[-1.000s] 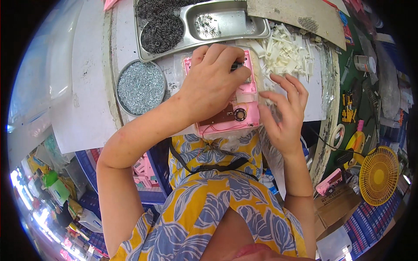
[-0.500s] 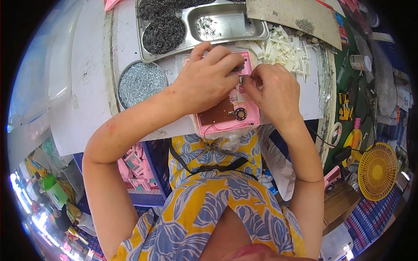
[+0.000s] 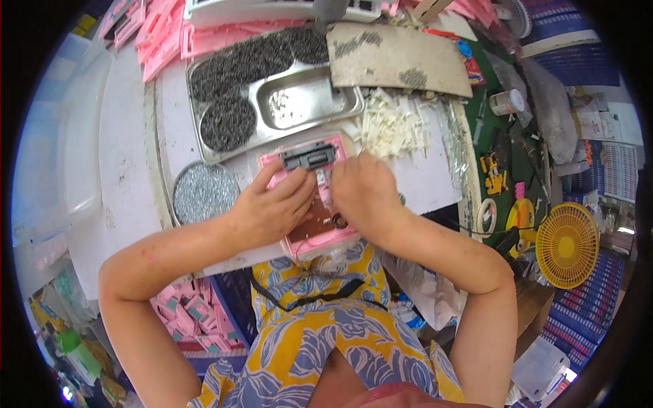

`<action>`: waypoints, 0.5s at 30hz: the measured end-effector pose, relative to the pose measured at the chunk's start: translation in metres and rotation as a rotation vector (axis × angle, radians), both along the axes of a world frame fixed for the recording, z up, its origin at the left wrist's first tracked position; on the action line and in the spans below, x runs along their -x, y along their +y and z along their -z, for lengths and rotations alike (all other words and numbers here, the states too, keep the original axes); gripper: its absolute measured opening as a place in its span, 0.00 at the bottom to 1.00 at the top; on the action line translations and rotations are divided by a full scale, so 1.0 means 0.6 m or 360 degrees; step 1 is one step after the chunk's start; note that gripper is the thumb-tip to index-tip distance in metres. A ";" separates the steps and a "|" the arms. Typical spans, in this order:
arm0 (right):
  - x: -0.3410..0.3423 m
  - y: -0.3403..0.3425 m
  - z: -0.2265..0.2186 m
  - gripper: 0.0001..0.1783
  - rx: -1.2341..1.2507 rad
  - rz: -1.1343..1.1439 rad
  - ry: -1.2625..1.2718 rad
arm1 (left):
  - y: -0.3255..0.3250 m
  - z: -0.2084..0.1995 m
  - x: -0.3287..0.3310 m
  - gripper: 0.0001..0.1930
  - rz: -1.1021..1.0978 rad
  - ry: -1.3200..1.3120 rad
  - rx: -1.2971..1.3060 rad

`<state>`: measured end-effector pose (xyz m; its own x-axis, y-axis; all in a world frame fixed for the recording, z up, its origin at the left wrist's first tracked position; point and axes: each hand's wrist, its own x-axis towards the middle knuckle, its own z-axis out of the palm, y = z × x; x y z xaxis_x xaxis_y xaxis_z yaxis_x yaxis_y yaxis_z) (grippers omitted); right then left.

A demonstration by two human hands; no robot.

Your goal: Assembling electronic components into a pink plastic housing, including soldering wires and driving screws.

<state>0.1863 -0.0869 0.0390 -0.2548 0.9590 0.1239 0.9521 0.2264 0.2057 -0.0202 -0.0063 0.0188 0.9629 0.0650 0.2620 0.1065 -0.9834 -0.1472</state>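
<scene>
In front of me on the table lies an open pink plastic housing. A dark grey ribbed part sits across its far end, a brown board in its near part. Beside the board is a small black round part. My left hand grips the housing's left side, its bent fingers reaching over the inside. Over the right side, my right hand is closed, fingertips down near the middle. Whatever those fingertips hold is hidden.
Left of the housing stands a round dish of small metal pieces. Farther back, a steel tray holds dark springs, beside white plastic pieces and a worn board. Pink parts pile up behind. A yellow fan stands right.
The view has shifted, showing more of the table's far side. My left hand has drawn back from the housing's far end, uncovering the dark grey part. My right hand has turned palm-down over the right side.
</scene>
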 end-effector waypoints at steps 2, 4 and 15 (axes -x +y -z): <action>-0.012 -0.001 -0.022 0.06 0.0216 -0.0106 0.0125 | 0.000 -0.006 0.012 0.35 -0.0049 0.0107 0.0015; -0.048 0.034 -0.044 0.08 0.0671 -0.0088 0.0320 | -0.001 -0.002 0.020 0.36 -0.0062 0.0130 0.0095; -0.504 0.689 -0.108 0.19 -0.0239 0.0875 -0.0015 | 0.035 0.002 0.010 0.37 0.0210 0.0394 0.0387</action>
<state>0.4888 0.3268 0.1037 0.2753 0.9229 0.2690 0.9196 -0.3345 0.2063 -0.0262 0.0145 0.0174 0.9994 -0.0324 0.0120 -0.0333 -0.9956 0.0871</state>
